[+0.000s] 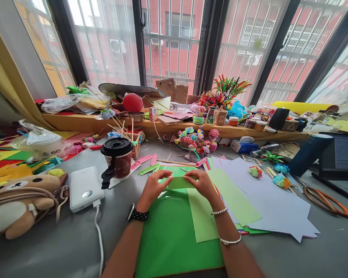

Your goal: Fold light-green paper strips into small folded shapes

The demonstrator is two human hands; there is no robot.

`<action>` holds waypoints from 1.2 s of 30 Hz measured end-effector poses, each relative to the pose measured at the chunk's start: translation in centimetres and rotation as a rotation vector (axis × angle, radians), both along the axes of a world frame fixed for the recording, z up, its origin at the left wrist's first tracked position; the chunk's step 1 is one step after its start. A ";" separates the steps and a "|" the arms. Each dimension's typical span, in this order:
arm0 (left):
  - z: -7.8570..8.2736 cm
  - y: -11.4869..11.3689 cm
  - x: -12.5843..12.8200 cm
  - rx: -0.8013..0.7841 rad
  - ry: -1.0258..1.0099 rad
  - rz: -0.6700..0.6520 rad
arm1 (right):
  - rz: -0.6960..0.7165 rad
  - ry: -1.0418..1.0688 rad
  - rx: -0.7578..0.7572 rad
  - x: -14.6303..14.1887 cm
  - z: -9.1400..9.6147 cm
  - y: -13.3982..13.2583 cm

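Note:
Between both hands a small light green paper strip (178, 183) is held up by its two ends, above a bright green sheet (174, 231). My left hand (156, 187) pinches the strip's left end with thumb and finger. At its right end, my right hand (201, 184) pinches it the same way. A thin pointed thing (184, 170) shows just behind the strip, too small to make out. Partly under my right forearm lies a larger light green sheet (201, 216).
White paper sheets (266, 197) spread to the right, with orange-handled scissors (327, 200) beyond. To the left stand a lidded coffee cup (118, 156), a white power bank (86, 187) with its cable, and a plush bear (20, 204). Crafted flowers (191, 141) stand behind.

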State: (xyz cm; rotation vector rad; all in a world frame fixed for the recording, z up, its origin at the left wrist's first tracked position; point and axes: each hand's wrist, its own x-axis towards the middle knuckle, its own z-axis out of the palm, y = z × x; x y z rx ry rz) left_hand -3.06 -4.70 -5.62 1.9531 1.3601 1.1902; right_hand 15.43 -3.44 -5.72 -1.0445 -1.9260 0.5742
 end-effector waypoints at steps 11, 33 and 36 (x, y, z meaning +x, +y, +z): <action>-0.6 0.2 0.2 0.026 0.054 -0.048 | 0.003 -0.030 0.032 -0.8 -0.6 0.2; -0.6 0.3 -0.1 0.099 0.118 0.034 | -0.302 0.127 0.156 0.4 -0.8 1.0; -0.6 0.0 0.2 0.113 0.127 -0.015 | -0.182 -0.016 0.292 -0.4 -0.5 0.4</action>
